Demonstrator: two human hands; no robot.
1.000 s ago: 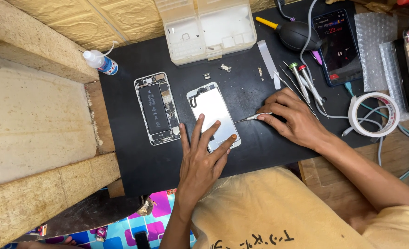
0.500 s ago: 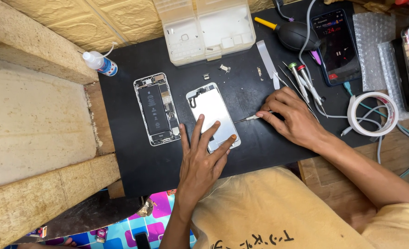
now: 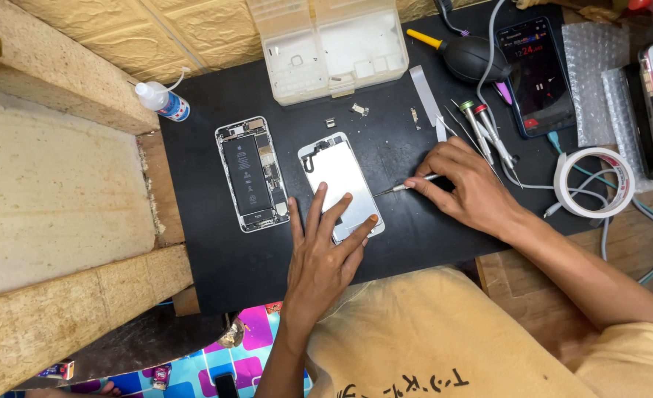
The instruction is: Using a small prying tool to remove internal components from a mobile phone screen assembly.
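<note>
A detached phone screen panel (image 3: pixel 335 175) lies face down, silver back up, in the middle of a black work mat (image 3: pixel 201 243). My left hand (image 3: pixel 325 254) rests flat on its lower end, fingers spread. My right hand (image 3: pixel 468 186) pinches a thin screwdriver (image 3: pixel 409 185) whose tip points at the panel's right edge. To the left lies the opened phone body (image 3: pixel 251 174), battery and boards exposed.
A clear compartment box (image 3: pixel 328 46) stands at the mat's back edge. Small screws and parts (image 3: pixel 359 110), a white pry tool (image 3: pixel 423 90), more screwdrivers (image 3: pixel 481 129), a black air blower (image 3: pixel 468 57), a lit phone (image 3: pixel 536 74), a tape roll (image 3: pixel 593 181), cables and a glue bottle (image 3: pixel 163 100) surround it.
My right hand shifted slightly left, bringing the screwdriver tip nearer the panel's edge. My left hand and the panel stayed put.
</note>
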